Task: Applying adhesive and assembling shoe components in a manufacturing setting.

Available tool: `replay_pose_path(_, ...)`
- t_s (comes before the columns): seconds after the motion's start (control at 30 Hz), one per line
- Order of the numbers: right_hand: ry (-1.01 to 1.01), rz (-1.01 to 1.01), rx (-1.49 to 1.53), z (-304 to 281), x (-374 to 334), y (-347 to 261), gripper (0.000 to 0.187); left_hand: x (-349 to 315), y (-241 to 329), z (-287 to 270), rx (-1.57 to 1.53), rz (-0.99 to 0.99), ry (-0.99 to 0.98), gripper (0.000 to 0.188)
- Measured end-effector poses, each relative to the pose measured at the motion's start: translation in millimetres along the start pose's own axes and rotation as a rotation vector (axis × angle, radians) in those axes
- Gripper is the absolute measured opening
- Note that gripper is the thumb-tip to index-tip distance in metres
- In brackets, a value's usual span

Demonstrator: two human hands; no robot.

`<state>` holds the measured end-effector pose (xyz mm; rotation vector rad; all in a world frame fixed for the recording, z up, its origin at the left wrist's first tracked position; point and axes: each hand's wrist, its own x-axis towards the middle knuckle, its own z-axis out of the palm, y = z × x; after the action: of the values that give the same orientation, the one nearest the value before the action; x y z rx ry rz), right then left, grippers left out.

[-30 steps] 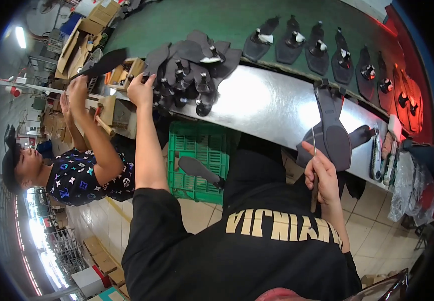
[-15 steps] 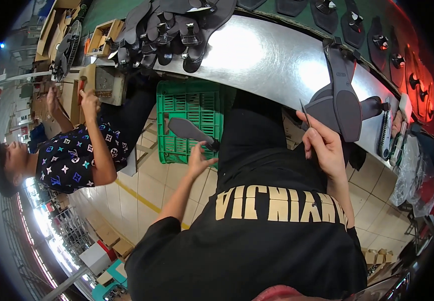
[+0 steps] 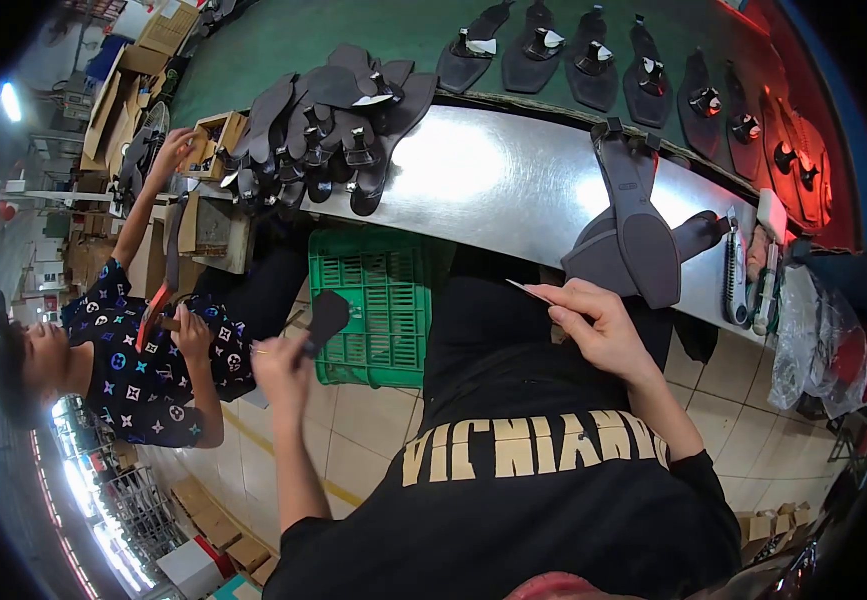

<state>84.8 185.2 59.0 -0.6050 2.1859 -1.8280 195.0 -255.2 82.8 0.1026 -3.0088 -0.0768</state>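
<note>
My left hand (image 3: 281, 370) is closed on the narrow end of a dark sandal sole (image 3: 329, 318), held over the near left part of a green plastic crate (image 3: 368, 372). Its fingers are slightly blurred. In my right hand (image 3: 593, 320), a thin pointed tool (image 3: 525, 289) is pinched between thumb and fingertips, tip toward the left, above my lap. Just beyond that hand, a few dark sandal soles (image 3: 643, 240) lie overlapping on the metal bench (image 3: 463, 160), reaching past its front edge.
Heeled sandals (image 3: 323, 130) are piled at the bench's left. More sandals (image 3: 593, 60) line the green surface behind, lit red at right. A utility knife (image 3: 735, 275) and a clear plastic bag (image 3: 808, 345) are at the right. At left, a co-worker (image 3: 143, 350) reaches into a wooden box (image 3: 215, 140).
My left hand has moved left, carrying the sandal sole, which has turned. My right hand's tool has swung from upright to pointing left. The co-worker's far arm now stretches to the wooden box.
</note>
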Motion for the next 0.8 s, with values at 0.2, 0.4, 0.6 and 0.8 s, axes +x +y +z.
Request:
replay_pose_path(0.2,0.010,0.133,0.229,6.7,2.2,-22.0,0.030,103.0,80.9,-50.3,-0.666,0.232,0.094,0.038)
replay_pose_path(0.4,0.092,0.196,0.306,-4.2,-4.1,-37.3,0.051,124.9,215.3,45.8,-1.793,-0.075,-0.617,0.040)
replay_pose_path(0.6,0.058,0.401,0.471,-26.6,-22.3,-25.9,0.058,106.3,275.2,56.4,-1.888,-0.296,-1.015,0.036)
replay_pose_path(0.8,-0.014,0.505,0.485,-24.7,-34.2,-12.6,0.060,103.8,278.9,62.6,-1.751,-0.203,-1.049,0.020)
